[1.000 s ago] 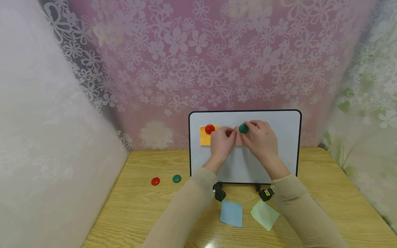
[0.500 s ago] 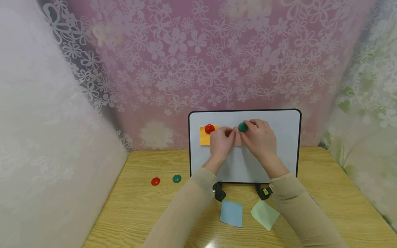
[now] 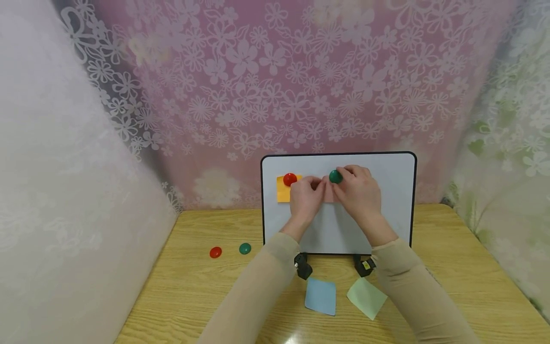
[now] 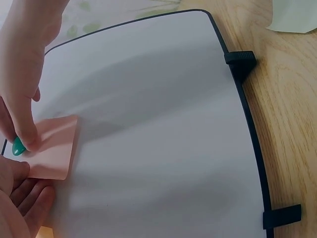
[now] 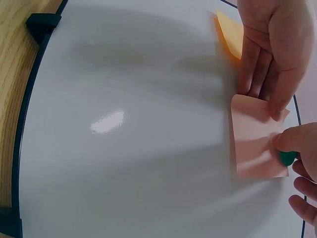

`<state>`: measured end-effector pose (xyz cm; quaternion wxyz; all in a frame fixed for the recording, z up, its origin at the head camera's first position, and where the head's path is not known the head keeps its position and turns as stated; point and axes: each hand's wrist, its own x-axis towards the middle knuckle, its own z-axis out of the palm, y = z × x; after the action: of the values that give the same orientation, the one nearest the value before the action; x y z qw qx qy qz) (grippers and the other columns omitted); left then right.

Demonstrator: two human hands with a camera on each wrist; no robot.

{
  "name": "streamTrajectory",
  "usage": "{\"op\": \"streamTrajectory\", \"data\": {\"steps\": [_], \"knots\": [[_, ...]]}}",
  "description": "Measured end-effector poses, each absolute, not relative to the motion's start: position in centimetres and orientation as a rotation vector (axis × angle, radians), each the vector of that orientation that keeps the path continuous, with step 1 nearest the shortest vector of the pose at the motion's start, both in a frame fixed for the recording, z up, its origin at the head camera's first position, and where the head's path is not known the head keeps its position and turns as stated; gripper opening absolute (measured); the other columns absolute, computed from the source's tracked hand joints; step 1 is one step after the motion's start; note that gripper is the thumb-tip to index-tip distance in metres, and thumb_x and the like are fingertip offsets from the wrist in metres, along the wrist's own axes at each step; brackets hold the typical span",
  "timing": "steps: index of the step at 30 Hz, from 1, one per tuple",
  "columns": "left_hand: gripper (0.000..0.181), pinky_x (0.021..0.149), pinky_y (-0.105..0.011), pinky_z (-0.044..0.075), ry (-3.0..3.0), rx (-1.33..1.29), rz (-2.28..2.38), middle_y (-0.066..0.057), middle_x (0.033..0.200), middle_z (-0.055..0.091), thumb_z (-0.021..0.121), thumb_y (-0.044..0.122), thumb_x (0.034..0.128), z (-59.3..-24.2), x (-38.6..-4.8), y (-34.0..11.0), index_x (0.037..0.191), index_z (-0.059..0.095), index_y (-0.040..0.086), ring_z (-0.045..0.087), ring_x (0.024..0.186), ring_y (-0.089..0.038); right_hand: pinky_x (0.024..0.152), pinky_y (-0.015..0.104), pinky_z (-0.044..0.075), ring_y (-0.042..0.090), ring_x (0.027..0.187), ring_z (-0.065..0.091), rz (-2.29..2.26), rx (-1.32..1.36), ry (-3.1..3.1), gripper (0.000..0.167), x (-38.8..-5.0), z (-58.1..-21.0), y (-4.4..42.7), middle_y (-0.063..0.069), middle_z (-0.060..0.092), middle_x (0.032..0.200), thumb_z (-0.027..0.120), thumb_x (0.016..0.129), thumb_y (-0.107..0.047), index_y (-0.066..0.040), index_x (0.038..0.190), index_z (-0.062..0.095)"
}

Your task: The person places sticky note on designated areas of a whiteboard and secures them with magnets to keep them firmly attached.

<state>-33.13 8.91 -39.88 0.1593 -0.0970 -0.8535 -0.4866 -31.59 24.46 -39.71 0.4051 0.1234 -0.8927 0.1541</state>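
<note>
I see a plain, pale pink paper note point(image 5: 252, 134), streaked with finger shadows, against the upper part of a whiteboard point(image 3: 397, 200). The left hand point(image 3: 306, 198) pinches its upper left corner; the right hand point(image 3: 361, 193) pinches a glossy green magnet point(image 3: 335, 176) over its top. Fingers partly hide both; whether magnet meets paper, I can't tell.
</note>
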Motion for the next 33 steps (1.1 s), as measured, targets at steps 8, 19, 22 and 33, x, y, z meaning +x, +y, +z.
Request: {"op": "streamTrajectory", "data": {"steps": [8,19,22,33], "knots": [[0.023,0.07,-0.018,0.056,-2.437,-0.278,-1.399,0.005,0.086,0.074,0.075,0.032,0.104,-40.1,-33.2,8.8,0.106,0.084,0.011,0.062,0.079,-0.011,0.086,0.059,0.059,0.048,0.109,0.065,0.383,0.316,-2.258,0.039,-31.7,-39.9,24.3,0.025,0.07,0.117,0.088,0.091,-0.014,0.006,0.121,0.076],[0.022,0.072,-0.018,0.057,-2.426,-0.284,-1.401,0.004,0.089,0.075,0.076,0.031,0.1033,-40.3,-33.0,8.7,0.107,0.084,0.011,0.063,0.081,-0.01,0.09,0.058,0.059,0.047,0.112,0.064,0.39,0.315,-2.267,0.042,-31.5,-39.9,24.1,0.024,0.07,0.119,0.089,0.091,-0.016,0.004,0.125,0.075],[0.023,0.073,-0.018,0.057,-2.412,-0.285,-1.416,0.005,0.091,0.076,0.076,0.032,0.1032,-40.4,-32.9,8.5,0.108,0.084,0.011,0.063,0.083,-0.01,0.091,0.058,0.058,0.046,0.113,0.063,0.42,0.306,-2.245,0.042,-31.1,-40.0,24.2,0.024,0.07,0.119,0.089,0.09,-0.016,0.003,0.125,0.076],[0.021,0.065,-0.02,0.056,-2.385,-0.301,-1.454,0.005,0.085,0.074,0.077,0.029,0.1023,-41.2,-32.3,7.8,0.107,0.084,0.009,0.063,0.076,-0.008,0.083,0.059,0.058,0.048,0.108,0.064,0.491,0.315,-2.174,0.037,-29.6,-41.2,24.5,0.024,0.071,0.115,0.086,0.092,-0.016,0.004,0.121,0.077]]}}
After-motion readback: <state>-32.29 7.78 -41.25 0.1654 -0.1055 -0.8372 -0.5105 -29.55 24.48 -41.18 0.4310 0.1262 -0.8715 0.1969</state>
